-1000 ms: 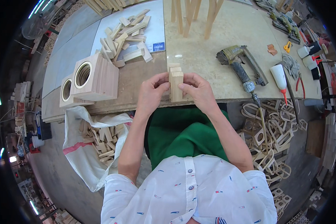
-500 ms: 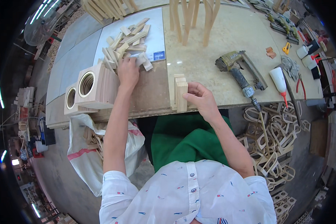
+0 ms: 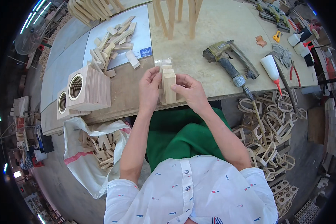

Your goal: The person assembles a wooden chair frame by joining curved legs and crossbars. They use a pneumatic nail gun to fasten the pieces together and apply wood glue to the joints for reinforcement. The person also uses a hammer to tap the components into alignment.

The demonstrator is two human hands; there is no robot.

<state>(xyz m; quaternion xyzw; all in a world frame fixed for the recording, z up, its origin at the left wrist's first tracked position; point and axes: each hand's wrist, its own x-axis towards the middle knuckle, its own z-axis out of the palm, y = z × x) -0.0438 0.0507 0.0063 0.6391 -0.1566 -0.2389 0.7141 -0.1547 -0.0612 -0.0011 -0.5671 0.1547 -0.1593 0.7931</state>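
Several small wooden blocks (image 3: 169,88) stand upright side by side near the table's front edge. My left hand (image 3: 150,86) is closed against their left side, fingers curled and thumb toward the blocks; whether it holds one separate piece there is hidden. From the other side my right hand (image 3: 189,91) grips the blocks, its thumb on the front one. To the left, loose wooden offcuts (image 3: 117,39) lie heaped on a white board (image 3: 142,31). Stacked square plywood pieces with round holes (image 3: 97,89) stand left of my left forearm.
A nail gun (image 3: 227,56) lies right of the blocks, with its hose hanging over the edge. A white glue bottle (image 3: 269,69) and pliers (image 3: 295,74) are farther right. Below stand a sack of wood scraps (image 3: 78,160) and a heap of wooden frames (image 3: 268,138).
My left hand has come from the offcut heap to the left side of the upright blocks. My right hand has stayed at the blocks. The view has shifted slightly.
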